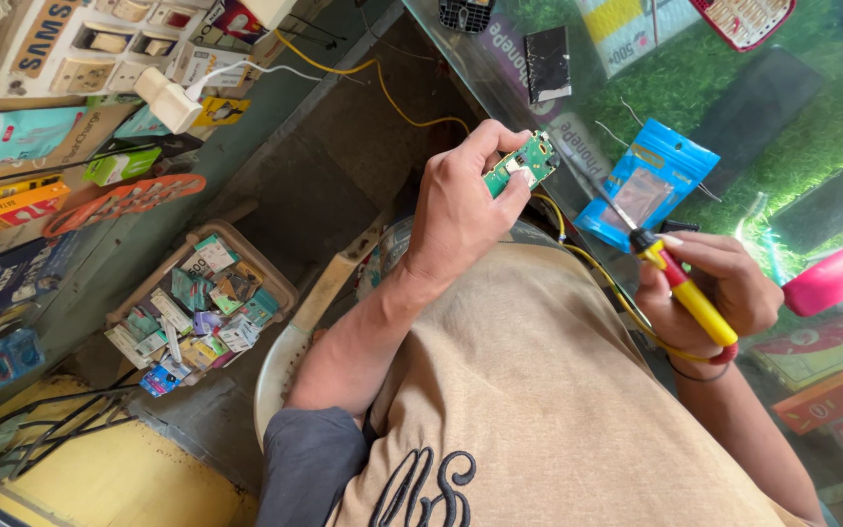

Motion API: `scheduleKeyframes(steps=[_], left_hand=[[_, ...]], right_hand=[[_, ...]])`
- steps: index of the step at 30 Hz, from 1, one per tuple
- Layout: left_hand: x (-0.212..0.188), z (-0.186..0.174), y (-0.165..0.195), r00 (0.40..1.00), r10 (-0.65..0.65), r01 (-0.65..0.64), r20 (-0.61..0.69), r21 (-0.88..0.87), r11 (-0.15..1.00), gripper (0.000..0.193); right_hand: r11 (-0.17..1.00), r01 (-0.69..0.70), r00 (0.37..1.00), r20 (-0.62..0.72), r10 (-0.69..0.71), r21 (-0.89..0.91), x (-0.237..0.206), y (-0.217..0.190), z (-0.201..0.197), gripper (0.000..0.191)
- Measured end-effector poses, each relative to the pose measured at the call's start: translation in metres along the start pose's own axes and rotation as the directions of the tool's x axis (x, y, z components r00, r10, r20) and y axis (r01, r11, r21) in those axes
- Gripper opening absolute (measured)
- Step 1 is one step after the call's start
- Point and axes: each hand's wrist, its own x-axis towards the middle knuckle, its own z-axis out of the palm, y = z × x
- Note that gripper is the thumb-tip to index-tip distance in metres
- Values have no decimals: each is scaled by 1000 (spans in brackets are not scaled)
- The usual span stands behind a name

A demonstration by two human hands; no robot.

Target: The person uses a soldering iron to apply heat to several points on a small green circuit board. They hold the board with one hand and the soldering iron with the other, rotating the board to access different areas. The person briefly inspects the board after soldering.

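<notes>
- Above the glass surface [500,68], the left hand [461,210] was raised with the wrist bent, thumb and fingers pinching a small green circuit board [522,163].
- Lower right, the right hand [724,288] was curled closed around a yellow-handled soldering iron [680,285], its thin tip angled up toward the board.
- Whether tip and board touched was hard to make out.
- A blue pouch [648,182] lay on the glass between both hands.

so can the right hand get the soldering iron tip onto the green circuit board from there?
Probably yes. The right hand holds the soldering iron, its tip already beside the green circuit board pinched in the left hand. Nothing sits between them.
</notes>
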Motion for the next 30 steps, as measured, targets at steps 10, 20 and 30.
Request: scheduleKeyframes(steps=[10,20,30], left_hand=[[1,1,-2,1000,8,-8,11,-8,1000,24],[0,0,-3,1000,-2,2,25,-18,1000,23],[0,1,-3,999,1,0,41,-26,1000,22]], right_hand=[[984,175,985,-1,-175,-42,-12,19,10,22],[983,171,985,41,-169,-59,-8,14,10,22],[977,197,978,88,-190,-78,-4,6,8,25]])
